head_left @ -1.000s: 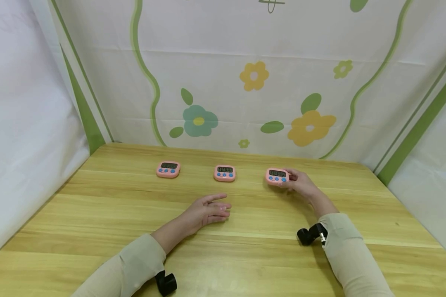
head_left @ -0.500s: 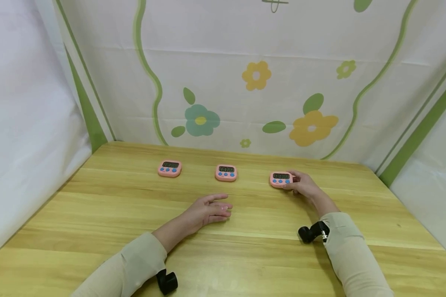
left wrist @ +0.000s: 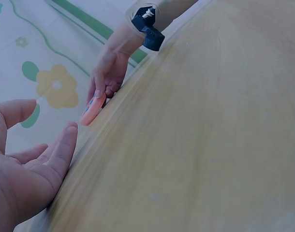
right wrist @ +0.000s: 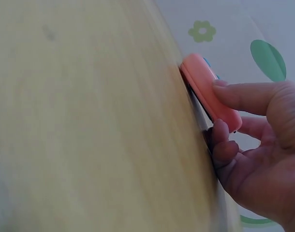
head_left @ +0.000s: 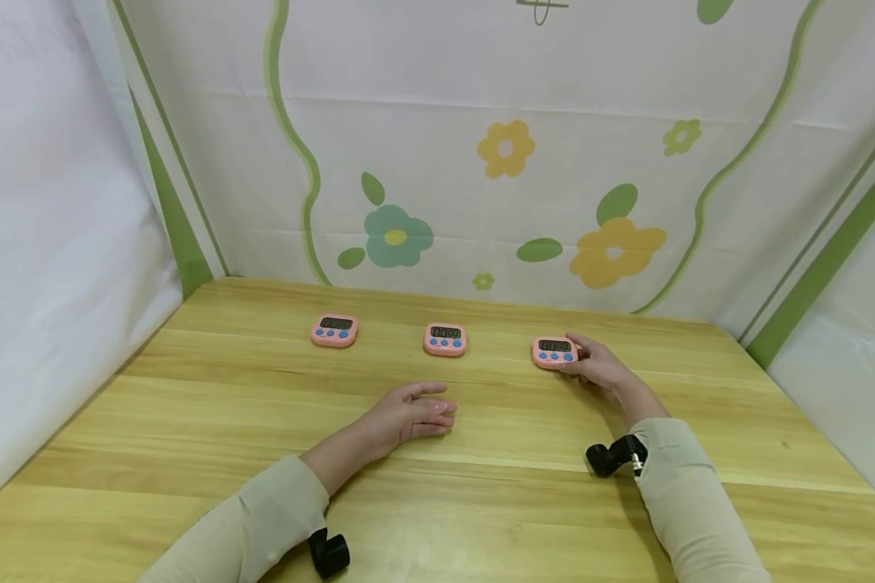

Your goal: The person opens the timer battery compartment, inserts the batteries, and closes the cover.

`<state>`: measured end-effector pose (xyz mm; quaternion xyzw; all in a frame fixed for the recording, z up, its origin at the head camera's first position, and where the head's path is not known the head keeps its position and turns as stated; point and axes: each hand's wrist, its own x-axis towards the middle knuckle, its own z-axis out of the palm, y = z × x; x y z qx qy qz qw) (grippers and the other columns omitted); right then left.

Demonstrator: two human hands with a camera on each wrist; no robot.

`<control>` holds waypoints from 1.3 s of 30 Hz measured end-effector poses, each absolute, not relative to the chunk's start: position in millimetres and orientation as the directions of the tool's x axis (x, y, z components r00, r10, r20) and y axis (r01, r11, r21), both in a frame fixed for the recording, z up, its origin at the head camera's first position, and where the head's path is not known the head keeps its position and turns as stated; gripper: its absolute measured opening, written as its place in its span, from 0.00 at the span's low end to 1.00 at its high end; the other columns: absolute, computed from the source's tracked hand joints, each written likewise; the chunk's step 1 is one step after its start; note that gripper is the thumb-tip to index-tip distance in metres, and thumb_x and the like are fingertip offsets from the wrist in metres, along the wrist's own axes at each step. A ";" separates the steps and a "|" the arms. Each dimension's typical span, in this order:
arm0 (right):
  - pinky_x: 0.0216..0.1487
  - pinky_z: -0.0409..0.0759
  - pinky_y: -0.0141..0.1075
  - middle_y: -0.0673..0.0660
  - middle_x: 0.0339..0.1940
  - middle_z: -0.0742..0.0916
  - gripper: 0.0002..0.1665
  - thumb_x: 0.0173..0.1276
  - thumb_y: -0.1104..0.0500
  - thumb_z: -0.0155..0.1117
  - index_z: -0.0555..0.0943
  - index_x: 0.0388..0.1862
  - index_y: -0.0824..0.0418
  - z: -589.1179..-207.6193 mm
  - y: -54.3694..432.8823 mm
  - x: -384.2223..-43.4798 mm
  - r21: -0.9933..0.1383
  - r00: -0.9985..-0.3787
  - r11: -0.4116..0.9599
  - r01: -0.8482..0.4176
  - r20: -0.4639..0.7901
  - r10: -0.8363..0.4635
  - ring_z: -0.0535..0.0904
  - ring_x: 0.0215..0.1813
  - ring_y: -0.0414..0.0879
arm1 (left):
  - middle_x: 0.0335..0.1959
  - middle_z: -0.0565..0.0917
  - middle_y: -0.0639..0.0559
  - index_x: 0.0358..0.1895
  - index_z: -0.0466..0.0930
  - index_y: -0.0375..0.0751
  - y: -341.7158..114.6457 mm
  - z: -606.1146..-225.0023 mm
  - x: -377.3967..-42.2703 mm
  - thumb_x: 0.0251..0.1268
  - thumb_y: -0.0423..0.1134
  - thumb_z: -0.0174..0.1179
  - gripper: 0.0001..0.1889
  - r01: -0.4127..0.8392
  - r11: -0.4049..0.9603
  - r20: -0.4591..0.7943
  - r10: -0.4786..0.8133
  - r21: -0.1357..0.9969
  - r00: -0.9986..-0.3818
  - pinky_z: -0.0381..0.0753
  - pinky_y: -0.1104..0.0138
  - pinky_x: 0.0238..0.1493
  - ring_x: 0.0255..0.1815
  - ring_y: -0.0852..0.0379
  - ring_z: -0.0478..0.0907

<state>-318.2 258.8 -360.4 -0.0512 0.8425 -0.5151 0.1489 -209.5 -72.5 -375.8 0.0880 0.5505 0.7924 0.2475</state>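
Three pink digital timers with dark screens and blue buttons form a row across the back of the wooden table. My right hand point(head_left: 596, 364) pinches the right timer point(head_left: 554, 353) at its right end. In the right wrist view the thumb lies on the edge of this timer point(right wrist: 210, 92), with curled fingers under its near end, close to the tabletop. The middle timer point(head_left: 446, 340) and the left timer point(head_left: 334, 331) lie face up, apart from both hands. My left hand point(head_left: 408, 417) is held over the table in front of the middle timer, fingers loosely extended, holding nothing.
The wooden table point(head_left: 437, 502) reaches back to a white cloth point(head_left: 408, 146) printed with flowers and leaves. White cloth point(head_left: 58, 243) also hangs along the left side. A small black camera point(head_left: 330, 554) sits on the left sleeve, another camera point(head_left: 612, 456) on the right.
My right hand has brought the right timer slightly to the right and lower toward the tabletop. The left hand stays in place. The head view has shifted slightly.
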 end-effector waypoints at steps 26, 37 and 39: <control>0.23 0.67 0.31 0.71 0.50 0.66 0.40 0.60 0.66 0.55 0.46 0.66 0.69 -362.1 260.7 -318.4 -0.856 -0.949 0.516 0.042 -0.196 -0.249 0.65 0.27 0.44 | 0.47 0.72 0.34 0.60 0.51 0.24 -73.2 -375.8 -206.8 0.60 0.35 0.52 0.30 -0.245 -0.267 -0.072 0.525 0.932 -0.848 0.73 0.60 0.46 0.43 0.47 0.74; 0.24 0.68 0.31 0.68 0.49 0.66 0.39 0.61 0.67 0.53 0.46 0.66 0.67 -360.6 258.8 -318.5 -0.865 -0.949 0.497 0.067 -0.209 -0.236 0.66 0.28 0.45 | 0.48 0.71 0.33 0.61 0.52 0.27 -72.0 -375.9 -208.6 0.62 0.32 0.49 0.26 -0.298 -0.254 -0.144 0.488 0.920 -0.861 0.73 0.60 0.46 0.43 0.47 0.74; 0.24 0.68 0.31 0.69 0.48 0.66 0.39 0.61 0.67 0.52 0.46 0.66 0.67 -360.5 259.0 -318.3 -0.866 -0.949 0.496 0.065 -0.207 -0.237 0.66 0.28 0.45 | 0.48 0.71 0.33 0.61 0.52 0.27 -72.0 -375.0 -208.1 0.62 0.32 0.49 0.26 -0.295 -0.253 -0.143 0.486 0.921 -0.862 0.73 0.60 0.46 0.43 0.46 0.74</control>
